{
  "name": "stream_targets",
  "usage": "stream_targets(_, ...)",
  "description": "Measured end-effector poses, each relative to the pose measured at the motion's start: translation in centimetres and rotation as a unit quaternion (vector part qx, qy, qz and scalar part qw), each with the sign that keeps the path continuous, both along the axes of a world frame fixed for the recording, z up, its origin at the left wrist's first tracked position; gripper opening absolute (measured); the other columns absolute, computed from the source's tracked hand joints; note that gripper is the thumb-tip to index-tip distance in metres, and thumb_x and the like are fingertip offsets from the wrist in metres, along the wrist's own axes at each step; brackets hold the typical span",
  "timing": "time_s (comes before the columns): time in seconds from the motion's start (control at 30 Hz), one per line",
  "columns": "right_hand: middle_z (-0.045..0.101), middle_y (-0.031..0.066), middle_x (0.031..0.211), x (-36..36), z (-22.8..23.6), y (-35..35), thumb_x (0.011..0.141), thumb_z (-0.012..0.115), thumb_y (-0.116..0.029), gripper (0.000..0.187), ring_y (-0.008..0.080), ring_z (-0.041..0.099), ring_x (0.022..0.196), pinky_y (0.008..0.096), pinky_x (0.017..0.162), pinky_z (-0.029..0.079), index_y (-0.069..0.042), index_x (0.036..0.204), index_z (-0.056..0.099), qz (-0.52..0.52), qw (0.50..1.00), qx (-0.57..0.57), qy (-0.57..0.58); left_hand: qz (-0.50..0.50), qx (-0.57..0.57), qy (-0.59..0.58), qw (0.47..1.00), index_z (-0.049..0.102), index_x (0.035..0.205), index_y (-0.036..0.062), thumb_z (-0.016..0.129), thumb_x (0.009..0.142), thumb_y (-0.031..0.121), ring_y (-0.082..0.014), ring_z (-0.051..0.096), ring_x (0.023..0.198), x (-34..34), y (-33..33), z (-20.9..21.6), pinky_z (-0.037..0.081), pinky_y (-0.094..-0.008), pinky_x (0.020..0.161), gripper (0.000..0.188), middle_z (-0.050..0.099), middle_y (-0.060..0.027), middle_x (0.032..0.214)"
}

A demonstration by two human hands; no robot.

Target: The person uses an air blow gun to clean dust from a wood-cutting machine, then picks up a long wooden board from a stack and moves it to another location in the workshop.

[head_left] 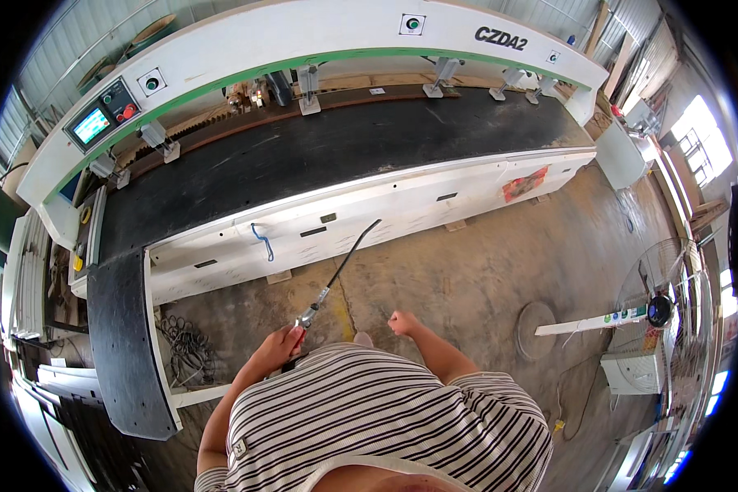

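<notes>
Air blow gun (311,311), left of frame centre — left hand (280,348) gripping its red handle, presumably so the long dark nozzle (346,261) reaches forward; tip overlaps the machine's white front panel (418,205) in view. Right hand (403,322), near centre — fingers curled shut, nothing visible inside.
</notes>
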State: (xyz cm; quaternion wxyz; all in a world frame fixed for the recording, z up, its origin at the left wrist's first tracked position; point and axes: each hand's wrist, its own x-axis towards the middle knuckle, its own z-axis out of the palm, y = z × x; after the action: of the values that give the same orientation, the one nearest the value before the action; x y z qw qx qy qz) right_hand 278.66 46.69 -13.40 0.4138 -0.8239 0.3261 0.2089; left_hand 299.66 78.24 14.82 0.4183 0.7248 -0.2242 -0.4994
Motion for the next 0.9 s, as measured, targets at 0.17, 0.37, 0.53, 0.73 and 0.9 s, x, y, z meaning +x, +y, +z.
stream_targets(0.17, 0.064, 0.0082, 0.059, -0.1, 0.4, 0.0, 0.080, 0.059, -0.027, 0.028, 0.0184, 0.064, 0.053, 0.0317, 0.056, 0.050, -0.002, 0.068, 0.064, -0.017, 1.000, 0.015, -0.006, 0.028, -0.005, -0.003, 1.000, 0.053, 0.085, 0.0021, 0.038, 0.100, 0.034, -0.0114, 0.040, 0.057, 0.2, 0.2, -0.8, 0.035, -0.0277, 0.056, 0.038, 0.045, -0.0002, 0.063)
stream_targets(0.37, 0.063, 0.0083, 0.058, 0.5, -0.6, 0.5, 0.081, 0.059, -0.022, 0.025, 0.0181, 0.063, 0.052, 0.0316, 0.056, 0.050, -0.003, 0.066, 0.064, -0.040, 0.999, 0.017, 0.004, 0.103, 0.016, -0.033, 0.994, 0.053, 0.084, 0.0038, 0.038, 0.099, 0.039, -0.0093, 0.039, 0.054, 0.2, 2.3, -1.4, 0.034, -0.0255, 0.051, 0.042, 0.045, 0.0012, 0.062)
stream_targets(0.53, 0.063, 0.0084, 0.058, 0.8, -2.5, 0.7, 0.080, 0.059, -0.021, 0.024, 0.0181, 0.063, 0.051, 0.0308, 0.055, 0.050, -0.003, 0.065, 0.064, -0.022, 1.000, 0.002, -0.022, 0.160, 0.005, -0.040, 0.986, 0.052, 0.083, 0.0058, 0.037, 0.099, 0.042, -0.0085, 0.037, 0.049, 0.1, 4.0, -1.3, 0.031, -0.0262, 0.044, 0.042, 0.045, 0.0015, 0.060)
stream_targets(0.73, 0.066, 0.0083, 0.065, 1.6, -2.5, 0.9, 0.079, 0.061, -0.022, 0.020, 0.0175, 0.065, 0.056, 0.0299, 0.056, 0.051, -0.003, 0.075, 0.066, -0.024, 1.000, 0.004, -0.004, 0.224, 0.041, 0.003, 0.974, 0.050, 0.084, 0.0087, 0.037, 0.099, 0.044, -0.0076, 0.035, 0.043, -0.4, 5.5, -0.3, 0.028, -0.0260, 0.039, 0.041, 0.043, 0.0032, 0.059)
stream_targets(0.9, 0.067, 0.0091, 0.071, 2.7, -0.8, 1.2, 0.080, 0.061, -0.023, 0.021, 0.0173, 0.065, 0.058, 0.0299, 0.057, 0.051, -0.003, 0.082, 0.066, -0.024, 0.999, 0.039, 0.015, 0.261, 0.032, 0.033, 0.964, 0.050, 0.084, 0.0087, 0.036, 0.099, 0.045, -0.0074, 0.034, 0.041, -0.6, 6.1, -0.3, 0.028, -0.0255, 0.037, 0.042, 0.042, 0.0037, 0.057)
